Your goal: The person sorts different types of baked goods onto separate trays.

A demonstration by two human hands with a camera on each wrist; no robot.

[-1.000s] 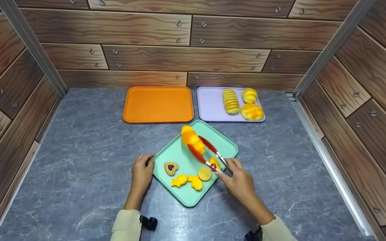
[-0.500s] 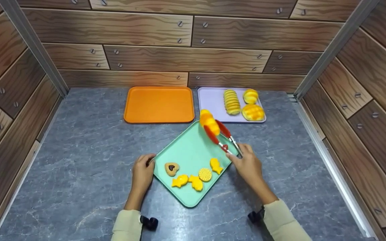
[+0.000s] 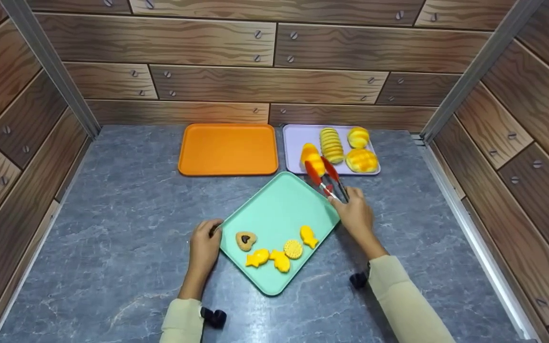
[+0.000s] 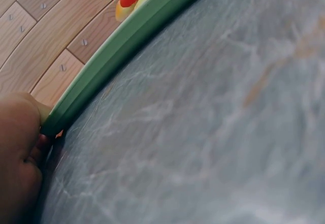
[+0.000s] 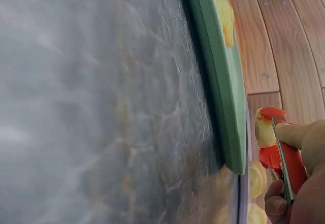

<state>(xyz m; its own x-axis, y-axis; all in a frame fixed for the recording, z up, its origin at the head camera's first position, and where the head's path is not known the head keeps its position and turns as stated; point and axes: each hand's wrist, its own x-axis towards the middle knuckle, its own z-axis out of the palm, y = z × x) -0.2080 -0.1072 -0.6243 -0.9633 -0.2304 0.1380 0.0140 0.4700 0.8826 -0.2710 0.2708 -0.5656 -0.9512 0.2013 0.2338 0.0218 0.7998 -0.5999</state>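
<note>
My left hand (image 3: 205,245) holds the left corner of a mint-green tray (image 3: 277,205), its thumb at the rim in the left wrist view. On that tray lie a heart cookie (image 3: 246,241), a round yellow cookie (image 3: 293,249) and several fish-shaped yellow biscuits (image 3: 258,258). My right hand (image 3: 356,215) grips metal tongs with red tips (image 3: 330,170), which are closed around an orange-yellow ridged bread (image 3: 310,155). This bread is over the left part of a lilac tray (image 3: 294,136); whether it touches the tray I cannot tell. The right wrist view shows the bread (image 5: 264,133) between the red tips.
The lilac tray also bears a long ridged bread (image 3: 331,145), a small round bun (image 3: 358,137) and a larger bun (image 3: 362,160). Left of it lies a bare orange tray (image 3: 228,149). Wood-patterned walls (image 3: 212,85) enclose the grey marbled table (image 3: 127,214).
My right hand has carried the bread in the tongs from above the green tray away and to the right, over the lilac tray. The left hand has stayed at the green tray's corner.
</note>
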